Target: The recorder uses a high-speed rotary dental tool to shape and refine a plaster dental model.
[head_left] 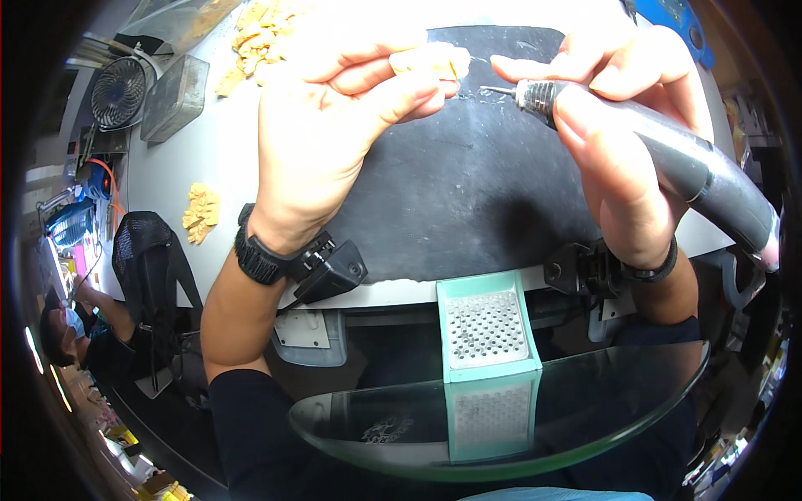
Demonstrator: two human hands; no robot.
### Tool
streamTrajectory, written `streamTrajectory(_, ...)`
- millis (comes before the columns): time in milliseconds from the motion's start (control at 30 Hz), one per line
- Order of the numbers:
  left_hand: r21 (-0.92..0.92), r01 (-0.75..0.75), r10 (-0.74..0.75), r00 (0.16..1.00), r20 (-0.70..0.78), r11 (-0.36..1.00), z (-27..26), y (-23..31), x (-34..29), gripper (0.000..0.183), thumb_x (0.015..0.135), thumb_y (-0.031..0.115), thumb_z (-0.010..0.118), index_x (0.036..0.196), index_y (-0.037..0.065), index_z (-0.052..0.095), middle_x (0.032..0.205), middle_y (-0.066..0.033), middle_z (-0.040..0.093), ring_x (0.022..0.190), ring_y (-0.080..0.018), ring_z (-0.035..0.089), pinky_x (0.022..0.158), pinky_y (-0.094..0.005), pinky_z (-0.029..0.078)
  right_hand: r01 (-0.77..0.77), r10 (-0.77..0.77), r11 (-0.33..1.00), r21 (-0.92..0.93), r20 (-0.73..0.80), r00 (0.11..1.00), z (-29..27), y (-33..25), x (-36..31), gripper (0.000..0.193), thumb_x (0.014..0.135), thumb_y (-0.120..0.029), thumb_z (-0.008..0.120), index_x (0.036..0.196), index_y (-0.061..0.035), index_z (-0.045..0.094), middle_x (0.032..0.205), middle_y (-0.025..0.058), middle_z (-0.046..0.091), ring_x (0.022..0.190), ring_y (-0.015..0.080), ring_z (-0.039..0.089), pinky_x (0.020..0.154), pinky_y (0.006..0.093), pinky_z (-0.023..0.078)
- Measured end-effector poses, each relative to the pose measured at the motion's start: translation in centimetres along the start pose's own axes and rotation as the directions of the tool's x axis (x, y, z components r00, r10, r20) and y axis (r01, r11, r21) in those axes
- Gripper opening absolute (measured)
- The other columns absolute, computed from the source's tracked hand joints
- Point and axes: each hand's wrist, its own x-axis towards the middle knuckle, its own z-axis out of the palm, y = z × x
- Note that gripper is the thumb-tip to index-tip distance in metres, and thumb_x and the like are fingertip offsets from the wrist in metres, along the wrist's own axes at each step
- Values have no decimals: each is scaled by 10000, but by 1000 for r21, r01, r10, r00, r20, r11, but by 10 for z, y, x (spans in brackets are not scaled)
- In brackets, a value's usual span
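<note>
My left hand [334, 125] pinches a small yellowish cast piece [430, 61] between thumb and fingers, above the far part of a black work mat [468, 184]. Its exact shape is washed out by glare. In my right hand [622, 125] is a dark rotary handpiece [668, 142], gripped like a pen, its thin metal bit [499, 89] pointing left toward the piece. A gap shows between bit and piece. Both wrists wear black straps with small black boxes.
Yellow cast pieces [259, 37] are heaped at the far left, with another cluster [200, 213] nearer. A metal block [175, 98] and a fan [121, 92] stand left. A green-framed perforated tray [489, 330] juts from the near edge, above a clear curved shield [501, 417]. Another person [83, 326] sits far left.
</note>
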Motion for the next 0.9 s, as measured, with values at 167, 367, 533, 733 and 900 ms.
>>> streamTrajectory(167, -90, -90, 87, 995, -44, 992, -2, -6, 7, 240, 876, -28, 601, 1095, -123, 575, 1043, -232, 647, 951, -274, 665, 843, -334, 565, -35, 52, 990, 133, -128, 990, 14, 0, -3, 194, 808, 73, 533, 964, -28, 480, 953, 133, 511, 916, 206, 562, 943, 572, 461)
streamTrajectory(367, -50, -9, 8, 1000, -26, 999, -7, -5, 7, 296, 933, 16, 524, 1204, -101, 504, 1126, -222, 615, 1040, -293, 632, 882, -282, 542, -29, 34, 996, 88, -56, 998, 10, 0, 3, 192, 815, 92, 525, 965, -22, 488, 958, 131, 510, 890, 186, 557, 942, 563, 467)
streamTrajectory(533, -80, 5, -8, 999, -37, 997, -9, -8, 9, 303, 930, 26, 536, 1203, -98, 493, 1118, -230, 613, 1033, -293, 635, 864, -272, 551, -9, 32, 991, 135, -165, 986, 15, 8, 0, 198, 831, 57, 634, 974, 0, 510, 903, 92, 637, 820, 128, 626, 746, 243, 502)
streamTrajectory(733, -68, 3, -6, 999, -44, 998, -9, -4, 8, 248, 916, 14, 557, 1139, -87, 512, 1110, -239, 615, 1021, -291, 641, 853, -287, 558, -62, 71, 996, 59, -178, 981, 16, 6, 0, 140, 833, 32, 648, 927, 0, 549, 873, 80, 641, 787, 117, 620, 720, 235, 497)
streamTrajectory(900, -46, -30, 28, 999, -38, 998, -7, -3, 8, 280, 901, -12, 569, 1165, -81, 509, 1116, -241, 618, 1035, -291, 636, 871, -313, 553, -73, 76, 997, 25, -196, 978, 15, 7, 0, 124, 834, 19, 656, 913, -1, 563, 864, 76, 641, 775, 110, 613, 707, 227, 491)
